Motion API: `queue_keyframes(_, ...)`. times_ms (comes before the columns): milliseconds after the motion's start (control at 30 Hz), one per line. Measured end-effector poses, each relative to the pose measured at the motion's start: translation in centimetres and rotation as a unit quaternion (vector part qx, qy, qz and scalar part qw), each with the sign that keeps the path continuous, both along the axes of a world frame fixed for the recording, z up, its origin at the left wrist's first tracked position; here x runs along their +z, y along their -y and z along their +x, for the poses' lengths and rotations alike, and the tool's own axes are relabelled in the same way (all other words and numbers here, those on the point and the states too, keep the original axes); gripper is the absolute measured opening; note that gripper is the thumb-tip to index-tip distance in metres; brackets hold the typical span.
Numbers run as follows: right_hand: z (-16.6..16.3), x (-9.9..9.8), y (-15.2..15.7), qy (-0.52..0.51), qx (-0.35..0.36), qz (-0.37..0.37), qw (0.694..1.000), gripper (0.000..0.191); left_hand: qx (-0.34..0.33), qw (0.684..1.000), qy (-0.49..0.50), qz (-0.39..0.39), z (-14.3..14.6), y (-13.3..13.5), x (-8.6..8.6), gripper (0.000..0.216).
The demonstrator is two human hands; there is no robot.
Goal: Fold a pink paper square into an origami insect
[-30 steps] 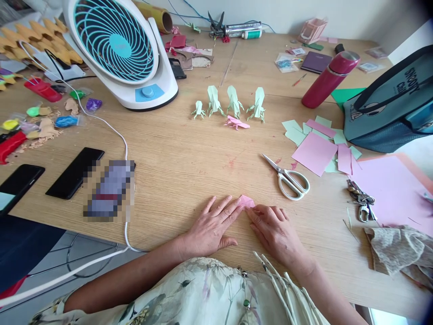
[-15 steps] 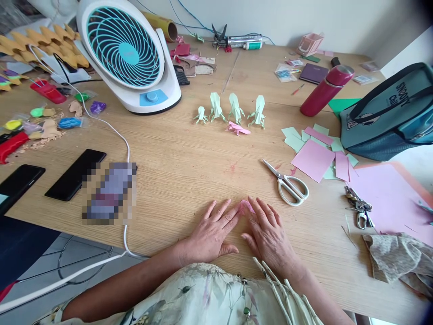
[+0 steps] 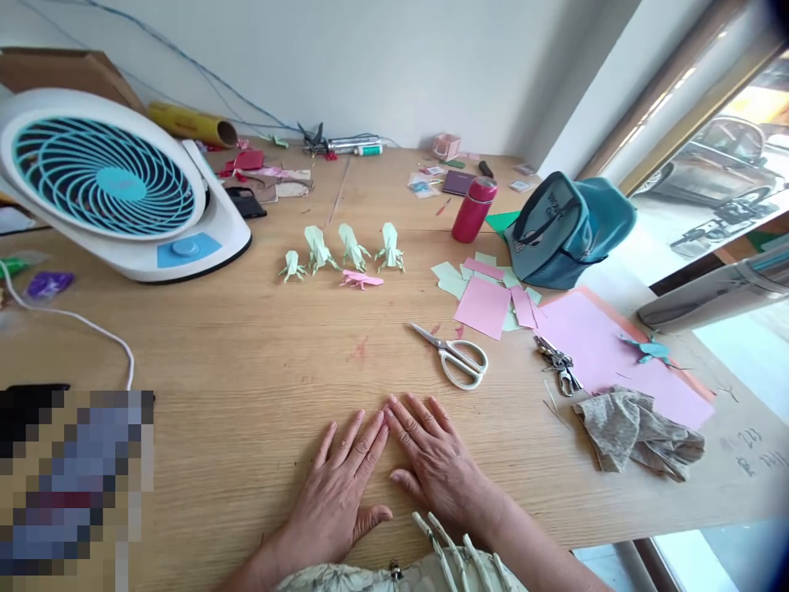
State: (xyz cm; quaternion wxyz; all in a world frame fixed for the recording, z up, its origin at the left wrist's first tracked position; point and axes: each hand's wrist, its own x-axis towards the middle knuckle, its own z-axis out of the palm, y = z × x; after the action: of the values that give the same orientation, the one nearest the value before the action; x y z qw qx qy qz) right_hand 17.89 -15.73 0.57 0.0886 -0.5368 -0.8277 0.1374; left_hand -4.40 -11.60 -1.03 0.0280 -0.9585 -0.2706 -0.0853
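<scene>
"How are the hands held?"

"Both are laid palm down on the wooden table point(image 3: 246, 353). The left hand point(image 3: 339, 487) is slanted up to the right, the right hand point(image 3: 435, 460) up to the left, and they are brought together at the index fingertips. The fingers are straight and slightly parted; the thumbs are held out inward, apart from each other."

"Is anything pinched?"

"No pinch is seen. A small piece of paper may be covered where the fingertips meet, but that spot is hidden and it cannot be told."

"What is placed nearest?"

"The scissors point(image 3: 445, 349), laid just beyond the right hand, with blades closed and pointed away to the left. Pale garment cords point(image 3: 440, 547) are seen near the right wrist."

"And farther out?"

"Four pale green paper figures point(image 3: 350, 247) are lined up ahead, with a pink paper figure point(image 3: 362, 280) set in front. Cut papers point(image 3: 484, 307) are scattered beyond the scissors, near a red flask point(image 3: 473, 210) and a teal bag point(image 3: 555, 234). To the right, keys point(image 3: 558, 366) and a crumpled cloth point(image 3: 638, 432) are left by a large pink sheet point(image 3: 592, 345). The far left is taken up by a fan point(image 3: 122, 185)."
</scene>
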Motion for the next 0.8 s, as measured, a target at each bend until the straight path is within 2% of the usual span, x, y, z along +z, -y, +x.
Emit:
queue_keyframes(333,0.1,-0.5,0.1,-0.046,0.003,0.021,0.999,0.075,0.0,0.995,0.022,0.093,0.2,-0.3,-0.5,0.091)
queue_keyframes(567,0.0,-0.2,0.1,-0.068,-0.007,0.002,0.998,0.073,-0.001,0.995,0.024,0.093,-0.1,-0.6,-1.7,0.093)
queue_keyframes(800,-0.1,0.0,0.2,-0.095,-0.011,-0.01,0.995,0.074,0.006,0.996,0.008,0.085,-0.1,-0.5,-1.8,0.089)
